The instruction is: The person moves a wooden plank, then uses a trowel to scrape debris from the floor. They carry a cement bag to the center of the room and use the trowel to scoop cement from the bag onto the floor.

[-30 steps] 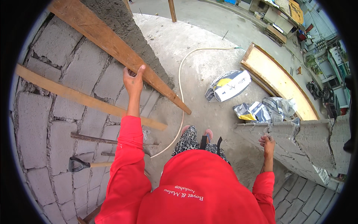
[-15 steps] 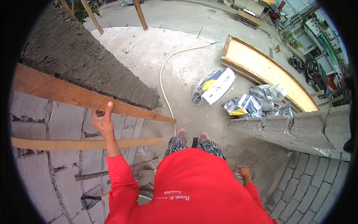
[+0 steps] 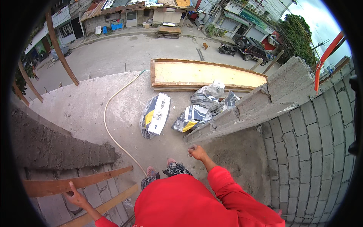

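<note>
At the lower left, my left hand (image 3: 77,197) grips the lower edge of a long reddish-brown wooden board (image 3: 109,175), its thumb lying over the face. The board lies along a block wall, just below a thick band of wet grey mortar (image 3: 56,147). Nearer to me, a second, paler wooden strip (image 3: 119,195) slants past my left forearm. My right hand (image 3: 197,152) hangs in the air ahead of my body, right of my feet, its fingers curled together. Whether anything small sits in those fingers I cannot make out.
A pale hose (image 3: 110,128) curves over the concrete floor. Cement bags (image 3: 155,115) stand ahead, several more (image 3: 194,115) beside a low block wall (image 3: 238,117). Behind them lies a long wooden form (image 3: 208,73). A taller block wall (image 3: 310,151) and orange conduit (image 3: 325,56) rise at right.
My view has swung right and up, showing more street and the right-hand wall. My right hand has come up and forward from beside my body. The left hand stays on the board.
</note>
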The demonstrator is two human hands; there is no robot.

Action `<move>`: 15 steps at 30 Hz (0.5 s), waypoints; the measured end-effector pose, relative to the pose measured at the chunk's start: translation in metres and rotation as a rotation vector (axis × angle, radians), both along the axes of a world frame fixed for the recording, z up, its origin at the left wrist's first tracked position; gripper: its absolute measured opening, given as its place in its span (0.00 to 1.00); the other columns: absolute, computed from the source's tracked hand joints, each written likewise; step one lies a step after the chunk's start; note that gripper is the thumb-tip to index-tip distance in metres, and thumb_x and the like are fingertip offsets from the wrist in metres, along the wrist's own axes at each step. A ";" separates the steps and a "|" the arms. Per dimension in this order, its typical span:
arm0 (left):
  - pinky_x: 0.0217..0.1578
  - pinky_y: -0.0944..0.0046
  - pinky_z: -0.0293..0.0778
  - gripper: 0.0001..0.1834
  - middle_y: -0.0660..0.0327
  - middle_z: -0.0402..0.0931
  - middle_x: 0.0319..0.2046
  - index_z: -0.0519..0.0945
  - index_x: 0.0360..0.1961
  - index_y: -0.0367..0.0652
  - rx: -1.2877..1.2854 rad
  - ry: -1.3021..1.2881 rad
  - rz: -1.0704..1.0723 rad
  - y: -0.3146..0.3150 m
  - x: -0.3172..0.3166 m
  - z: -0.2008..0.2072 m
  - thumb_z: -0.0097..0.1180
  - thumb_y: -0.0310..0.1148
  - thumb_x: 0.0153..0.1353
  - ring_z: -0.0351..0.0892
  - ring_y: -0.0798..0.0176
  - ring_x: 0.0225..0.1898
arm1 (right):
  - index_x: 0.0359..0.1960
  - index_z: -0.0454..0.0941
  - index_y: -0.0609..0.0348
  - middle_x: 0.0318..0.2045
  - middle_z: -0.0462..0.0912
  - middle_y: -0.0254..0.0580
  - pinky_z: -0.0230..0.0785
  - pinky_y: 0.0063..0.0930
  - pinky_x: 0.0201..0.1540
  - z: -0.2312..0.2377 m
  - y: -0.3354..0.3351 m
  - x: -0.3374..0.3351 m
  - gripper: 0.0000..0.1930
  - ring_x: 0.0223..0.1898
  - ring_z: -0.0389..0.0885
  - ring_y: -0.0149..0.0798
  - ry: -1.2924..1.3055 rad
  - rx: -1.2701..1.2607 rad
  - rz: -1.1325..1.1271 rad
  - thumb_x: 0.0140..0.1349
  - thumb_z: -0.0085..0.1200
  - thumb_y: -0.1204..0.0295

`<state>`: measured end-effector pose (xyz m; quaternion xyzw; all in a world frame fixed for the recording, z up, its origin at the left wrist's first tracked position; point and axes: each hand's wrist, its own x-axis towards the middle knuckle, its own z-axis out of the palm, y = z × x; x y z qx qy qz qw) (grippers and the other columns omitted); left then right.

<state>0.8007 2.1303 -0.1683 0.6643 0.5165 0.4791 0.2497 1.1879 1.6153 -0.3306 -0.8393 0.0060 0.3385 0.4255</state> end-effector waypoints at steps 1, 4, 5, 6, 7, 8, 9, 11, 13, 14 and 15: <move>0.55 0.57 0.68 0.35 0.44 0.74 0.53 0.71 0.57 0.27 0.030 0.023 0.018 0.000 -0.003 -0.008 0.62 0.49 0.63 0.74 0.51 0.53 | 0.40 0.79 0.67 0.29 0.84 0.48 0.75 0.33 0.34 -0.008 -0.001 -0.004 0.16 0.26 0.85 0.39 -0.001 -0.019 -0.022 0.57 0.57 0.65; 0.55 0.57 0.68 0.38 0.40 0.71 0.56 0.65 0.62 0.26 0.128 -0.104 0.113 -0.012 -0.020 -0.054 0.59 0.49 0.65 0.72 0.48 0.55 | 0.39 0.79 0.67 0.29 0.85 0.48 0.75 0.34 0.35 -0.045 -0.020 -0.020 0.15 0.26 0.85 0.40 0.096 -0.071 -0.029 0.56 0.57 0.66; 0.53 0.56 0.69 0.37 0.41 0.71 0.53 0.64 0.62 0.26 0.073 -0.065 0.215 -0.025 -0.026 -0.076 0.58 0.48 0.66 0.73 0.48 0.52 | 0.39 0.79 0.67 0.29 0.85 0.48 0.75 0.33 0.35 -0.059 -0.030 -0.023 0.15 0.27 0.86 0.40 0.154 -0.109 -0.032 0.56 0.57 0.66; 0.51 0.56 0.69 0.36 0.41 0.71 0.50 0.63 0.61 0.25 0.041 -0.017 0.308 -0.042 -0.032 -0.101 0.57 0.47 0.67 0.73 0.48 0.49 | 0.41 0.78 0.67 0.30 0.85 0.48 0.75 0.33 0.34 -0.073 -0.042 -0.026 0.16 0.28 0.86 0.39 0.201 -0.165 -0.025 0.57 0.58 0.67; 0.45 0.57 0.70 0.35 0.47 0.72 0.43 0.64 0.58 0.27 -0.062 0.151 0.281 -0.060 -0.039 -0.125 0.58 0.48 0.66 0.73 0.53 0.44 | 0.44 0.77 0.68 0.31 0.84 0.47 0.75 0.33 0.33 -0.087 -0.055 -0.028 0.16 0.29 0.85 0.39 0.254 -0.220 -0.017 0.58 0.59 0.68; 0.40 0.59 0.71 0.34 0.53 0.74 0.36 0.65 0.55 0.28 -0.188 0.313 0.267 -0.077 -0.042 -0.151 0.59 0.49 0.65 0.74 0.58 0.38 | 0.46 0.77 0.68 0.32 0.85 0.47 0.75 0.34 0.32 -0.099 -0.066 -0.026 0.17 0.29 0.85 0.39 0.278 -0.319 -0.006 0.59 0.59 0.69; 0.39 0.58 0.70 0.29 0.56 0.71 0.33 0.68 0.54 0.30 -0.444 0.134 0.068 -0.103 -0.040 -0.178 0.60 0.44 0.65 0.69 0.58 0.33 | 0.47 0.76 0.68 0.32 0.85 0.48 0.76 0.35 0.32 -0.109 -0.077 -0.022 0.18 0.29 0.85 0.40 0.299 -0.420 0.006 0.59 0.59 0.69; 0.35 0.62 0.74 0.22 0.57 0.78 0.32 0.75 0.51 0.34 -1.217 0.367 -0.272 -0.128 -0.037 -0.211 0.60 0.37 0.61 0.76 0.60 0.31 | 0.51 0.74 0.68 0.34 0.85 0.48 0.76 0.36 0.32 -0.118 -0.090 -0.002 0.20 0.31 0.86 0.41 0.332 -0.476 0.028 0.60 0.58 0.69; 0.42 0.61 0.76 0.20 0.52 0.82 0.37 0.80 0.47 0.32 -1.281 0.647 -0.751 -0.131 -0.024 -0.227 0.61 0.37 0.58 0.81 0.57 0.39 | 0.50 0.74 0.67 0.36 0.85 0.47 0.76 0.34 0.32 -0.113 -0.092 0.026 0.19 0.32 0.86 0.40 0.361 -0.247 -0.148 0.61 0.57 0.69; 0.43 0.61 0.76 0.21 0.49 0.83 0.39 0.80 0.46 0.32 -1.214 0.612 -0.789 -0.131 -0.008 -0.235 0.62 0.38 0.57 0.81 0.55 0.40 | 0.50 0.74 0.66 0.36 0.85 0.46 0.76 0.34 0.32 -0.106 -0.088 0.039 0.18 0.33 0.86 0.40 0.379 -0.133 -0.244 0.62 0.57 0.68; 0.44 0.60 0.76 0.21 0.46 0.83 0.40 0.80 0.46 0.32 -1.149 0.578 -0.829 -0.130 0.012 -0.242 0.62 0.38 0.57 0.82 0.54 0.41 | 0.49 0.75 0.65 0.36 0.85 0.45 0.75 0.32 0.32 -0.097 -0.082 0.050 0.17 0.33 0.86 0.40 0.336 -0.072 -0.248 0.62 0.56 0.68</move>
